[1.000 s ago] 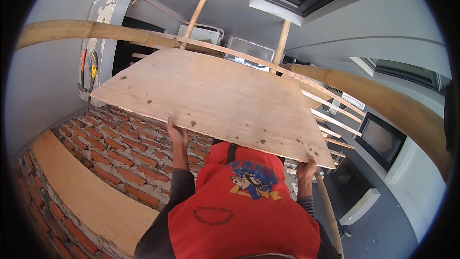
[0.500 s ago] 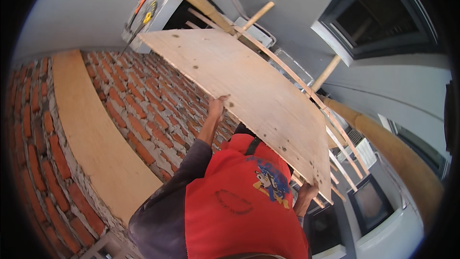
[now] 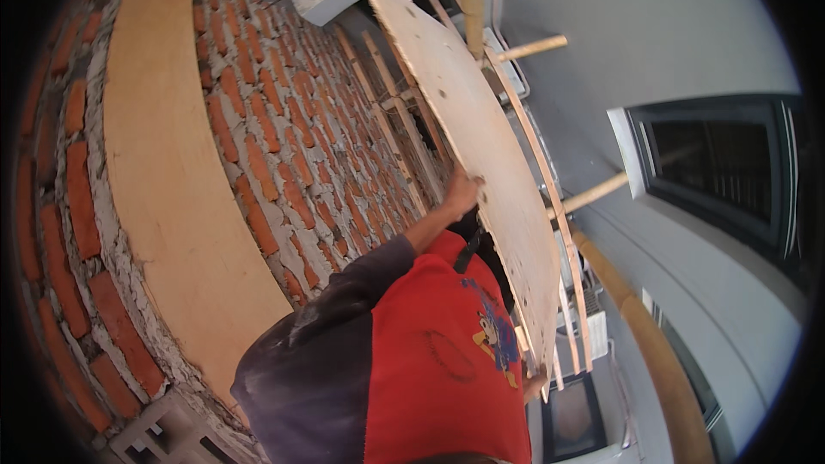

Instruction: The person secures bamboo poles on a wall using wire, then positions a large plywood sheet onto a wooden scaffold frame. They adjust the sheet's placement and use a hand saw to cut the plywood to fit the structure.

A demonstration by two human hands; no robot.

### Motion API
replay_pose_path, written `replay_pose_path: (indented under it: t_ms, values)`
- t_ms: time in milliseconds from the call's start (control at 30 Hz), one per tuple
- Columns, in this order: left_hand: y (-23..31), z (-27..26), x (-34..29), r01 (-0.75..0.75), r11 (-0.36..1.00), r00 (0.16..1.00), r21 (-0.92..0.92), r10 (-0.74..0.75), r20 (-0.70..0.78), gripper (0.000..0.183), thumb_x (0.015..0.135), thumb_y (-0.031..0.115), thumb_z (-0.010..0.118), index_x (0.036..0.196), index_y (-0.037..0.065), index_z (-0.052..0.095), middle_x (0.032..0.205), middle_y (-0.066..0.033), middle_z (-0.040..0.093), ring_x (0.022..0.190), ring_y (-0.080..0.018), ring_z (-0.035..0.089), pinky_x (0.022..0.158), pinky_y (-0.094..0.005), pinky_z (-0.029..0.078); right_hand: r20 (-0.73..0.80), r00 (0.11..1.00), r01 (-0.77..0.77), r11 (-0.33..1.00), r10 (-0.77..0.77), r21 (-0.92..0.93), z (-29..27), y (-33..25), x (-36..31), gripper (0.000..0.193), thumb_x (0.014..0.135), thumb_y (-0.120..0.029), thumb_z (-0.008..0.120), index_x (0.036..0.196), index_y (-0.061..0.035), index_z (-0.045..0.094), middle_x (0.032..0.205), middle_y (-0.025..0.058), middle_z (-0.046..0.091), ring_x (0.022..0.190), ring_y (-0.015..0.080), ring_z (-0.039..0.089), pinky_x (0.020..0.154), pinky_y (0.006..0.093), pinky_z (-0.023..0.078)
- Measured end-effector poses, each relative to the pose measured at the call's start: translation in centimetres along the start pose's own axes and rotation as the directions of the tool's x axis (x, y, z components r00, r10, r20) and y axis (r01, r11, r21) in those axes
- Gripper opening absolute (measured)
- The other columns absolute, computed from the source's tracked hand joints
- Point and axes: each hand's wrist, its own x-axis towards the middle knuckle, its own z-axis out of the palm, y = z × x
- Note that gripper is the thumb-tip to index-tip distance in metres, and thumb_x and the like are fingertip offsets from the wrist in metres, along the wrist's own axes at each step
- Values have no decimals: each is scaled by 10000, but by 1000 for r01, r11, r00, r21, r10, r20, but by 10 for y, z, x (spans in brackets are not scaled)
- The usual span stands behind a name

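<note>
The plywood sheet, edge clamped in the fingers of left hand and right hand, could knock the bamboo pole if one grip slips

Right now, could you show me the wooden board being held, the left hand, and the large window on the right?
Wooden board [image 3: 494, 155]: head view, on its broad flat face.
Left hand [image 3: 462, 192]: head view, on the middle of the hand.
Large window [image 3: 711, 163]: head view, on its dark glass.
</note>
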Motion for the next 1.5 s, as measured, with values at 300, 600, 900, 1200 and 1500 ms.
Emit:
replay_pose_path:
  t_ms: [300, 600, 900, 1200, 1500]
  values:
    - [9, 13, -8, -63, 981, 992, 185, 81, -93, 668, 756, 59, 491, 1334, -8, 162, 1071, -336, 536, 1008, -434, 543, 894, -434, 417, -364, 672, 681, 731, -645, -36, -43, -198, -42, 523, 792, -240, 689, 1194, 17, 474, 1150, 187, 511, 1082, 349, 464, 944, 434, 350]
    - [6, 4, -6, -89, 982, 993, 168, 101, -65, 591, 760, 50, 472, 1292, -34, 231, 1104, -310, 533, 1047, -415, 529, 927, -410, 394, 288, 537, 773, 599, -793, 207, -11, -257, -34, 498, 785, -210, 653, 1205, -18, 468, 1119, 217, 514, 1007, 379, 527, 829, 432, 444]
    - [-10, 14, -30, -28, 981, 997, 192, 42, -71, 588, 761, 33, 498, 1290, -52, 257, 1164, -274, 509, 1112, -363, 500, 955, -376, 368, 385, 664, 536, 767, -641, 353, 4, -190, -13, 457, 802, -239, 642, 1166, -5, 497, 1103, 228, 526, 983, 379, 544, 829, 425, 448]
    - [-31, 14, -17, -52, 989, 992, 135, 66, -104, 474, 754, 19, 561, 1196, -39, 401, 1087, -201, 577, 1033, -288, 549, 899, -353, 402, 200, 497, 833, 529, -844, 165, 15, -183, -21, 428, 713, -135, 683, 1083, 6, 522, 1041, 226, 526, 989, 401, 510, 838, 431, 441]
    - [-56, -7, -17, 13, 985, 994, 172, 7, -113, 484, 757, 5, 571, 1205, -41, 394, 1118, -173, 564, 1036, -258, 539, 904, -323, 399, 325, 488, 838, 539, -810, 87, 38, -176, -8, 523, 670, -7, 615, 1174, -34, 479, 1120, 204, 462, 1045, 389, 474, 861, 424, 429]
